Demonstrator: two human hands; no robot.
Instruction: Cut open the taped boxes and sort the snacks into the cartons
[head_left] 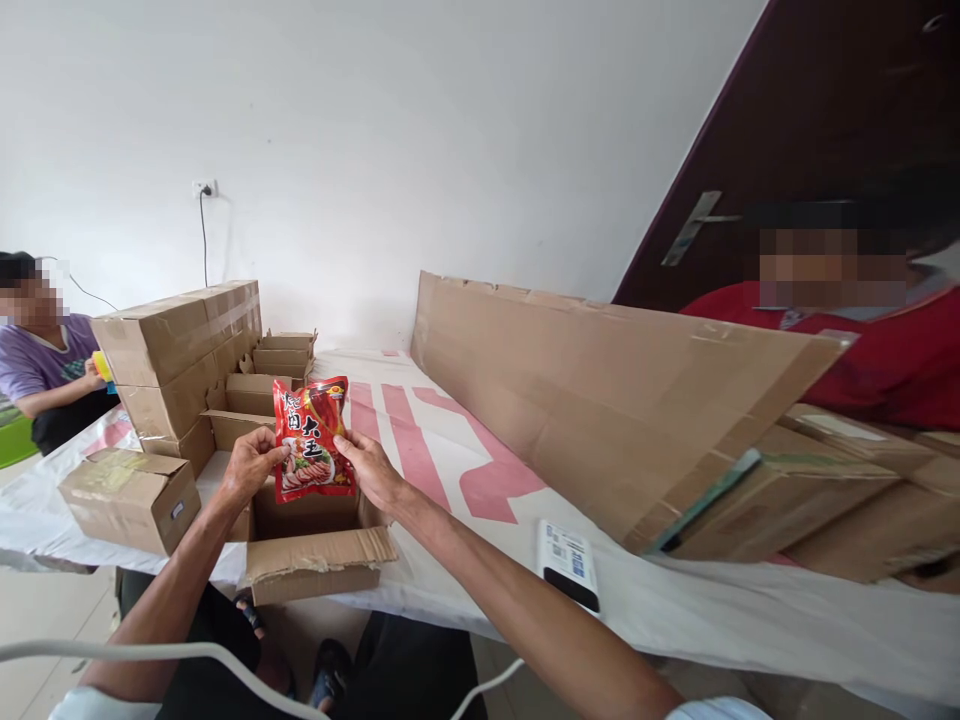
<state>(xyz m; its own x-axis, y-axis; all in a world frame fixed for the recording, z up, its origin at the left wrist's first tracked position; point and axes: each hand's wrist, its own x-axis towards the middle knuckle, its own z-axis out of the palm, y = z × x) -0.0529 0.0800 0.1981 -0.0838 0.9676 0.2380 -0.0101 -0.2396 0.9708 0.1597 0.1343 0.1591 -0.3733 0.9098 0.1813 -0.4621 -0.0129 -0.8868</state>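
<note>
A red printed food packet (313, 440) is held upright between my two hands, its lettered front facing me. My left hand (253, 464) pinches its left edge. On the opposite edge, my right hand (367, 466) grips it with the thumb on the front. Just below and behind the packet is an open cardboard box (319, 565), its near flap folded outward over the table edge. The inside of that box is mostly hidden by the packet and my hands.
Closed cartons (180, 340) are stacked at the left, with open boxes (251, 393) beside them. A smaller box (127, 495) sits nearer. A cardboard panel (615, 390) stands across the table's right side. A phone-like object (568, 565) lies nearby. People sit left (64, 350) and right (862, 350).
</note>
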